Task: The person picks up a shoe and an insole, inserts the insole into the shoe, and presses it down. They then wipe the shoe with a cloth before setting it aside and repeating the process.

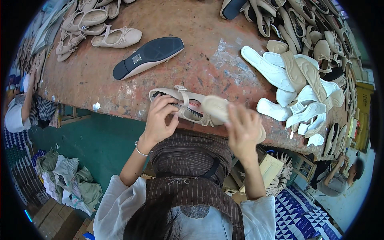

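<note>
Worn reddish workbench (pixel 120 80): left hand (pixel 159 120) pinches beige shoe (pixel 188 106) (strap side), right hand (pixel 244 130) closed around beige insole (pixel 218 109) over it.

The left hand (pixel 159 120) covers part of the heel opening of the beige strapped shoe (pixel 188 106) lying at the near edge of the brown worktable (pixel 192 68), so the shoe's inside there cannot be seen. The right hand (pixel 244 130) hides the shoe's toe end; a beige insole (pixel 216 108) is blurred where it meets those fingers, and how it is gripped cannot be told. Beyond the shoe, at the table's far right, the heap of shoes (pixel 304 24) is cut off by the picture's dark rim. Far left of the shoe, another pile of shoes (pixel 80 24) bends into the rim, too small to count.
</note>
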Demonstrator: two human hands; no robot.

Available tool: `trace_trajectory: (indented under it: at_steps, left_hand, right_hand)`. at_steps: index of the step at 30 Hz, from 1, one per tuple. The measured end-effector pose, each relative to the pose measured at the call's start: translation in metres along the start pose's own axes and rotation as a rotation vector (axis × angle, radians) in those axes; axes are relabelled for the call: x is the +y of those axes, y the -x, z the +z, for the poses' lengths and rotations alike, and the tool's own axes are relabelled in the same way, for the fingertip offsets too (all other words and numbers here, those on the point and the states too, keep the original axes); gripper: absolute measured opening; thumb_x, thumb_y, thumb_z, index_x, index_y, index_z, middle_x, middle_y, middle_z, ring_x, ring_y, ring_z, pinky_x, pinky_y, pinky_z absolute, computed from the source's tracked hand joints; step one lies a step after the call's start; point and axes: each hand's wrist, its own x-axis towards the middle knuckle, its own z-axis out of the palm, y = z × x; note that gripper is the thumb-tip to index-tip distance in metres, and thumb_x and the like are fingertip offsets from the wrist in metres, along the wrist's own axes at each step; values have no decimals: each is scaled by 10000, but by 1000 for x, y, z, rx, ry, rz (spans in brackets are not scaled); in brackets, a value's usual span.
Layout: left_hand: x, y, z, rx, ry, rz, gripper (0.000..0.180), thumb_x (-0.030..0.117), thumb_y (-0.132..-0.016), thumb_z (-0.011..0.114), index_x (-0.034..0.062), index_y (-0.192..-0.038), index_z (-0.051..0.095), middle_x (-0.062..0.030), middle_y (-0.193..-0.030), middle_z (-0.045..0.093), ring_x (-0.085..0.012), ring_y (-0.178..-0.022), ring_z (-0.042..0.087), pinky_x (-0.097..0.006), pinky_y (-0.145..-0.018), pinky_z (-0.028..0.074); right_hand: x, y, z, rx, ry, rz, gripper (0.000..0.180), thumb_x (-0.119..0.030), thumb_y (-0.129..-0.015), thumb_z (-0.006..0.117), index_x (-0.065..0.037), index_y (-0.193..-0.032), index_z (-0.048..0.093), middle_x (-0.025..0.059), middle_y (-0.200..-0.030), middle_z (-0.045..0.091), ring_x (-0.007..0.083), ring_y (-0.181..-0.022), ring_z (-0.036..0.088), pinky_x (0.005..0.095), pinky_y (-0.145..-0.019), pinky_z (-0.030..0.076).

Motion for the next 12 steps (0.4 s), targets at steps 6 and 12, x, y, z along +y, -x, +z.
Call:
trace_trajectory:
  at_steps: [6, 12]
  left_hand:
    - [-10, 6, -9, 418, 66, -493, 414, 94, -855, 754, -18, -1234, 631, -92, -1017, 544, -146, -759, 589, -256, -609, 505]
    - [-45, 7, -10, 208, 286, -443, 491, 106, -853, 771, 11, -1309, 615, -52, -1001, 501, -95, -747, 572, -218, -580, 513]
  right_hand:
    - [-28, -7, 59, 42, -244, -127, 296, -85, -731, 715, -97, -1024, 755, 95, -1160, 637, 272, -1077, 588, 446, -964, 422]
    - [-56, -41, 99, 35, -473, -59, 102, -43, -739, 708, -34, -835, 740, 125, -1116, 659, 312, -984, 621, 425, -883, 491]
